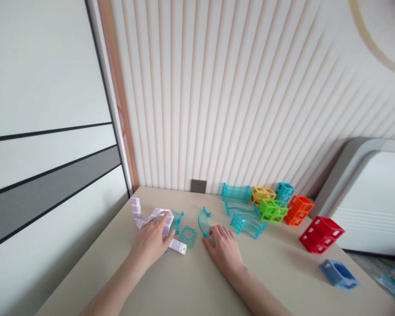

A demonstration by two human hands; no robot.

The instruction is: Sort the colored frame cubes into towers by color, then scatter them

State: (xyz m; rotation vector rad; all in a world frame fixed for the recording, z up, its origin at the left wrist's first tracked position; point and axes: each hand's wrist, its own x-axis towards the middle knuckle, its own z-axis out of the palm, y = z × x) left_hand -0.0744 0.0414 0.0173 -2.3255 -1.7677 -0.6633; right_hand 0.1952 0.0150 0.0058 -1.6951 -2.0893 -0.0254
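Observation:
My left hand (151, 240) lies over a purple-and-white jointed snake puzzle (137, 210), fingers spread and index stretched across it. One end of the puzzle sticks up at the left; another straight end shows below my thumb. My right hand (223, 245) has its thumb and bent index finger around the lower end of a clear teal curved track piece (203, 220); the fingertips are partly hidden. A flat teal plate with a round hole (188, 236) lies between the hands. Another teal piece (177, 221) is partly hidden behind the puzzle.
Teal track pieces (237, 192) lie at the back of the table (184, 289). Yellow (261, 194), green (273, 210), orange (299, 210), red (321, 235) and blue (339, 274) open-frame blocks stand to the right. A wall socket (198, 186) sits behind the table.

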